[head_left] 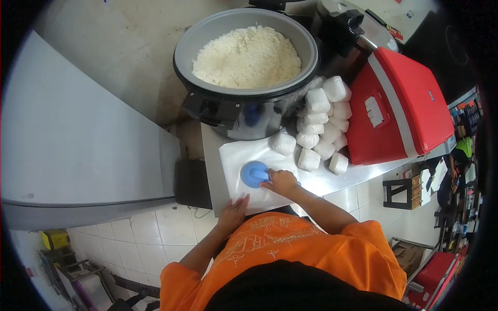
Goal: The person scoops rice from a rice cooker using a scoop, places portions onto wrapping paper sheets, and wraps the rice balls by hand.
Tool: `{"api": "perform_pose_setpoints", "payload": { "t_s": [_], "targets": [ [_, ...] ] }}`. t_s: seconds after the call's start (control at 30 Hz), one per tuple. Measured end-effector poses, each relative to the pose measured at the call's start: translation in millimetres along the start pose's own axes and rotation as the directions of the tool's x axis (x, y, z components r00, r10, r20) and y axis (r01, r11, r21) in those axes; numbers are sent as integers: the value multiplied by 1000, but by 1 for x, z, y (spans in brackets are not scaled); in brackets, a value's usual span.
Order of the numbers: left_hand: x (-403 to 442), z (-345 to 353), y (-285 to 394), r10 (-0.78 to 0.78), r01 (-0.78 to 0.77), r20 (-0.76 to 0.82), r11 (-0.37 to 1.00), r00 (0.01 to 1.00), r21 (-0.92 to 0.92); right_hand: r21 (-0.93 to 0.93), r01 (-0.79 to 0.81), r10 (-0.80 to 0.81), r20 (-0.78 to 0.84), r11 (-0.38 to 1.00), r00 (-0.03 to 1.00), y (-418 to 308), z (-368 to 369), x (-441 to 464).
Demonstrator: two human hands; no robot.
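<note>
My right hand [282, 182] is closed around the handle of a blue rice paddle [260, 175]. The paddle's blade lies over a round blue bowl [250, 179]; I cannot tell whether the bowl is upright or upside down. Beneath it, white paper sheets [233, 155] are spread on the metal table. My left hand [236, 210] rests at the sheets' near edge, fingers stretched out and holding nothing. Just beyond the paper stands a large rice cooker [246, 111], its lid off and cooked rice [249, 57] heaped inside. White paper-wrapped bundles [316, 116] are piled right of the sheets.
A red cooler box [399, 109] stands right of the bundles, with another lidded cooker [358, 31] behind it. To the left is a large grey-white cabinet [88, 140]. The steel table [353, 173] ends close to my body. Another person [456, 163] is at the far right.
</note>
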State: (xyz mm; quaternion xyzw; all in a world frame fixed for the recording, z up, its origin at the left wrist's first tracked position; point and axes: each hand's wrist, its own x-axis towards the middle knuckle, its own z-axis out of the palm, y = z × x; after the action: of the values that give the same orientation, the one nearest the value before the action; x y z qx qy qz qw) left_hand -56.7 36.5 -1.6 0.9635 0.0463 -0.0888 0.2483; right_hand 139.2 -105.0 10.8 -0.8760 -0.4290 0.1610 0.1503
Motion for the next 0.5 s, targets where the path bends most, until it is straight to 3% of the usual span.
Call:
{"api": "perform_pose_setpoints", "payload": {
  "t_s": [0.1,0.17,0.2,0.27,0.33,0.4,0.43,0.47,0.5],
  "targets": [
    [4,-4,-3,78,-76,-20,992,997,101,0,72,-72,-11,997,997,-15,-44,-2],
    [7,-6,-1,136,-126,-55,980,989,151,-73,243,-254,-291,967,922,-27,-89,-1],
    [8,-11,3,121,-118,-11,983,993,139,-104,299,-314,-418,949,852,-29,-113,2],
    [11,-21,13,108,-112,36,986,993,127,-282,395,-476,-656,874,586,-32,-170,18],
    [15,-30,21,51,-70,188,993,981,94,-415,228,-472,-721,880,507,-39,-220,43],
    [16,-16,10,64,-68,176,998,982,14,-422,112,-415,-745,899,522,-48,-253,79],
    [16,-9,5,76,-66,160,996,984,-66,-455,26,-383,-716,890,583,-40,-257,100],
    [16,-7,1,75,-64,164,996,984,-68,-453,26,-380,-715,891,587,-38,-259,110],
    [18,-8,-1,61,-28,164,980,985,-197,-532,30,-473,-724,846,501,-42,-263,114]
  ]
}}
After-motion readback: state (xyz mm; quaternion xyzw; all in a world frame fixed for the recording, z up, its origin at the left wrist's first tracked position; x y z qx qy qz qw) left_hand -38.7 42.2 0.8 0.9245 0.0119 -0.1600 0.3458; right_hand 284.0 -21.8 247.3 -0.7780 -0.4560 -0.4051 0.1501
